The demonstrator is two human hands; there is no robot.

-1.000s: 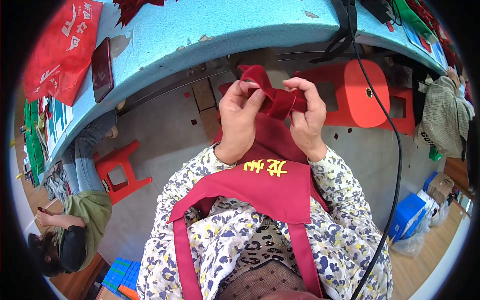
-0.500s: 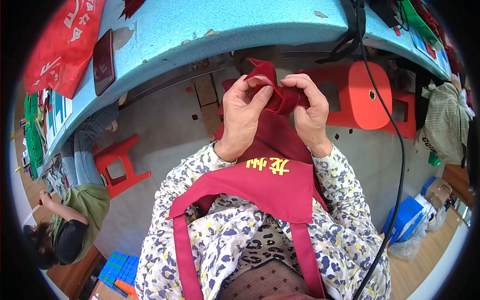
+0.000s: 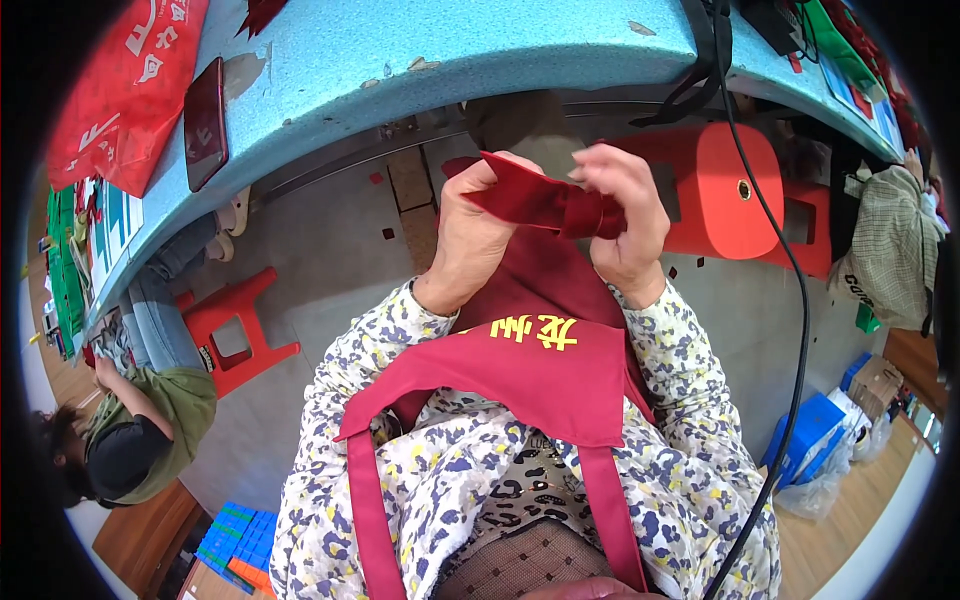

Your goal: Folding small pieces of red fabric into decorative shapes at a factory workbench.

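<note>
A dark red, velvety fabric strip (image 3: pixel 535 200) stretches between my two hands, above my lap. Its left part ends in a pointed tip, and a band or fold crosses it near the right end. My left hand (image 3: pixel 470 235) is closed on the left part, with the thumb hidden behind the cloth. My right hand (image 3: pixel 637 222) grips the folded right end low in its palm; its upper fingers are lifted and slightly blurred. Beneath both hands hangs the dark red apron (image 3: pixel 490 385) that I wear over patterned sleeves.
Ahead curves a blue worktable edge (image 3: pixel 480 60), carrying a phone (image 3: pixel 206 125) and a red bag (image 3: pixel 120 95). A black cable (image 3: pixel 803 330) runs down on the right. Red stools (image 3: pixel 735 195) stand beyond my right hand. At the left sits another person (image 3: pixel 150 430).
The bunched fabric is now drawn out flatter between my hands, its pointed tip turned to the left. My right fingers have lifted. The person at the left has shifted.
</note>
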